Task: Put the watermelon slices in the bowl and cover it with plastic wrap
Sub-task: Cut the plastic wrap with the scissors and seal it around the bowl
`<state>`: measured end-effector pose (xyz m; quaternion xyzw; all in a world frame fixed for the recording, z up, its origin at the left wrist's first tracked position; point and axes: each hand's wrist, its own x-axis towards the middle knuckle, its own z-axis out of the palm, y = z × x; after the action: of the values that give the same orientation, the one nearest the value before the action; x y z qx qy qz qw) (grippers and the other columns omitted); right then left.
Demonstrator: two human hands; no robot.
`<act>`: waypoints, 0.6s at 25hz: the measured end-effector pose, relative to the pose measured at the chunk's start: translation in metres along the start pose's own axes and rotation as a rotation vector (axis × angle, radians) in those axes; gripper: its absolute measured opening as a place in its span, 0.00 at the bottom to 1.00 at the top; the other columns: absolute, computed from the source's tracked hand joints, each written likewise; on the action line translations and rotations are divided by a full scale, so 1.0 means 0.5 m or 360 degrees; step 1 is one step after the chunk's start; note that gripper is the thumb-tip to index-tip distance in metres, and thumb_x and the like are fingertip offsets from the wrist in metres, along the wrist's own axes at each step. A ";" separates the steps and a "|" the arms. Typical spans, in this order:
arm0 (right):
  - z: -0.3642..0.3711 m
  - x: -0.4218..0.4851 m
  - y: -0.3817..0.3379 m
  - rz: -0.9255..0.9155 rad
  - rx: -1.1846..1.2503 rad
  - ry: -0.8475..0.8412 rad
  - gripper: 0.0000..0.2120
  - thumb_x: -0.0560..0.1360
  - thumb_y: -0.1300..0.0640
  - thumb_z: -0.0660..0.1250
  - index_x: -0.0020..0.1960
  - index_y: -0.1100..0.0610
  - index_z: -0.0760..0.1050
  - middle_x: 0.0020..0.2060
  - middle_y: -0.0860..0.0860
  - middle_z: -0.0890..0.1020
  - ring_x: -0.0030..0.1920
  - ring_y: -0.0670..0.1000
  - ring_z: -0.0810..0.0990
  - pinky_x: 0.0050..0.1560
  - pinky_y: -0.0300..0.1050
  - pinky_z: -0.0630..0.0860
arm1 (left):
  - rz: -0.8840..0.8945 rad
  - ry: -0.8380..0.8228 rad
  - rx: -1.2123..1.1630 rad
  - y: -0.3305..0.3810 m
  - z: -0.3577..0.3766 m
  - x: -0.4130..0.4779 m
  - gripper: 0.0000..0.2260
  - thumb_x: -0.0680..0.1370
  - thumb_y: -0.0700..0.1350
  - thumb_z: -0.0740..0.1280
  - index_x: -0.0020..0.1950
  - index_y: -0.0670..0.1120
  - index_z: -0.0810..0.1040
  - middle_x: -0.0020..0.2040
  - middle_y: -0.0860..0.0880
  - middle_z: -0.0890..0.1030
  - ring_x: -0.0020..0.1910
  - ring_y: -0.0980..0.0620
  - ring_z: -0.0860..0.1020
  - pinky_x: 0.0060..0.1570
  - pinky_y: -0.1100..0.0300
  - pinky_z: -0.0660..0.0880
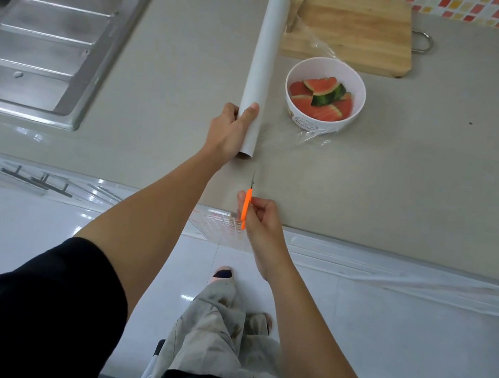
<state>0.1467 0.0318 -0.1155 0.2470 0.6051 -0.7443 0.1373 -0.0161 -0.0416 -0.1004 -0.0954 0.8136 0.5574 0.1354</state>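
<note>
Near the middle of the frame the left grip [228,132], a bare hand, wraps around the lower end of the roll [264,54], thumb on top. The roll lies lengthwise on the bench [437,150], reaching up to the board [358,28] in the upper middle. Just right of the roll stands the bowl [292,77], with the slices [323,98] already inside, red flesh and green rind showing.

Film [321,44] runs from the roll toward the right. Its wrinkles show on the board above the bowl and on the bench below it, so it appears to span the bowl's mouth, though that part is too clear to tell.

Lower centre, at the bench edge, the right grip [258,218] pinches an orange cutter [246,209], its thin blade pointing up toward the roll's end. Whether it is scissors or a knife I cannot tell.

Judging by looks, the film is nearly weightless, limp and clingy. It will likely fold onto itself once slack, so it wants holding taut at its edges while it is cut close beside the roll. The roll seems stiff and light but round, so it is apt to turn unless pinned, as it is now. The bowl looks smooth and lightly loaded, and a tug on the film could slide it. Pressing film against its outer wall should seal it.
</note>
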 end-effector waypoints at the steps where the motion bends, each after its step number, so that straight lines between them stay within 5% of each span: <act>1: 0.003 0.010 -0.007 -0.0009 0.0009 -0.0009 0.15 0.73 0.42 0.65 0.49 0.53 0.70 0.34 0.38 0.80 0.40 0.33 0.78 0.46 0.34 0.70 | -0.0005 -0.0006 -0.0002 0.000 -0.001 0.001 0.17 0.75 0.61 0.61 0.45 0.47 0.70 0.41 0.53 0.73 0.36 0.55 0.72 0.32 0.61 0.67; 5: 0.011 0.039 -0.027 -0.0031 0.0001 0.0032 0.14 0.72 0.40 0.66 0.45 0.50 0.70 0.35 0.42 0.76 0.38 0.36 0.77 0.46 0.35 0.71 | -0.0020 -0.0029 -0.0033 -0.003 -0.002 0.000 0.16 0.75 0.61 0.61 0.44 0.48 0.69 0.40 0.53 0.73 0.35 0.57 0.73 0.24 0.69 0.67; 15: 0.013 0.074 -0.038 -0.0161 -0.0064 0.0070 0.10 0.74 0.47 0.66 0.45 0.52 0.68 0.36 0.46 0.74 0.35 0.40 0.73 0.43 0.35 0.69 | -0.0027 -0.0023 -0.0039 -0.005 -0.004 0.005 0.17 0.75 0.61 0.61 0.46 0.47 0.70 0.41 0.53 0.73 0.36 0.56 0.72 0.33 0.60 0.67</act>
<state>0.1050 0.0335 -0.1186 0.2296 0.6345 -0.7324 0.0911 -0.0178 -0.0442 -0.1029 -0.0999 0.8047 0.5669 0.1449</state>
